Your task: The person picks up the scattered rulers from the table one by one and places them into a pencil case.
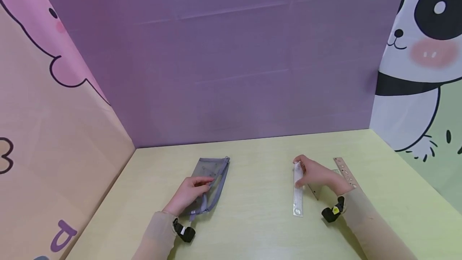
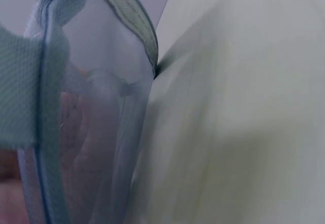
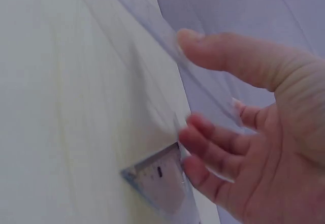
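A grey-blue mesh zip pouch (image 1: 205,166) lies tilted on the table, its opening gaping toward the right. My left hand (image 1: 187,192) pinches the pouch near its opening; in the left wrist view the see-through mesh (image 2: 101,132) and its woven trim (image 2: 53,107) fill the left side. Over on the right, my right hand (image 1: 317,173) grips a clear ruler (image 1: 298,200) by its upper part. The right wrist view has the thumb on one edge of the ruler and fingertips near the other. A set square (image 3: 161,181) lies beneath that hand, partly hidden.
A pinkish ruler with holes (image 1: 344,170) lies to the right of the right hand, partly covered by the forearm. The pale table (image 1: 252,196) meets a purple backdrop (image 1: 231,71) behind, with cartoon-printed panels on both sides.
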Demonstrator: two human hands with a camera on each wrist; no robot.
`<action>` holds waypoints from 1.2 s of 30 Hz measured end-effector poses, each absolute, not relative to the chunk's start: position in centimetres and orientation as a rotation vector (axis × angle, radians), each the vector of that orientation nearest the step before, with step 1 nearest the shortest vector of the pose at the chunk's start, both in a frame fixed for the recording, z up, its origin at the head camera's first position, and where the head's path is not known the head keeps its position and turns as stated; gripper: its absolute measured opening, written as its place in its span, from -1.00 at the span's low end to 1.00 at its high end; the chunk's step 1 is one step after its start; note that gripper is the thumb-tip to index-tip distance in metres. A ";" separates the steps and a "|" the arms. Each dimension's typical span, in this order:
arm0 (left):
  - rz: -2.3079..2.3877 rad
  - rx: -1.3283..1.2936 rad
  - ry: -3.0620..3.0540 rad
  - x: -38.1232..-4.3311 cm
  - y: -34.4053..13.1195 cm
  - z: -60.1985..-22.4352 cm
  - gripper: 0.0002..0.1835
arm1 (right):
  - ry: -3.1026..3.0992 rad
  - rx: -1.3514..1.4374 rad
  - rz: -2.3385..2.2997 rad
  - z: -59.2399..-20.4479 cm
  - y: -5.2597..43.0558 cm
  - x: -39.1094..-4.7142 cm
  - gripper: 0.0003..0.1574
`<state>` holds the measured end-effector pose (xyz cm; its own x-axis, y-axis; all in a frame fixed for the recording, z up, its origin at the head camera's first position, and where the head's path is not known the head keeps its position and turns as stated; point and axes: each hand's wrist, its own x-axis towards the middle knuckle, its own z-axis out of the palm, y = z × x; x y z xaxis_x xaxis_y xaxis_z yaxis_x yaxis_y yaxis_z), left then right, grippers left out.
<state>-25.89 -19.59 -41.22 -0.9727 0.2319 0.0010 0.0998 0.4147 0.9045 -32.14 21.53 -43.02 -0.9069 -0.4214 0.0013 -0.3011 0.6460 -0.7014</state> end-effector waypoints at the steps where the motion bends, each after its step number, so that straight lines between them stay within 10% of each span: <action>1: 1.605 0.300 2.537 -25.9 -19.6 -41.2 -0.66 | 2.665 -0.597 -1.143 -43.1 21.6 -32.3 -0.08; 24: 1.578 0.321 2.566 -25.9 -19.4 -41.2 -0.66 | 2.351 -0.514 -1.582 -43.6 22.6 -32.7 0.19; 36: 1.596 0.265 2.593 -26.7 -19.6 -42.4 -0.66 | 2.397 -0.382 -1.624 -43.7 22.4 -32.6 -0.44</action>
<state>-26.67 -19.58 -42.41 -0.9813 0.1918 0.0177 0.1023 0.4407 0.8918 -32.57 22.40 -43.73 -0.9418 -0.3342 -0.0368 -0.0897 0.3554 -0.9304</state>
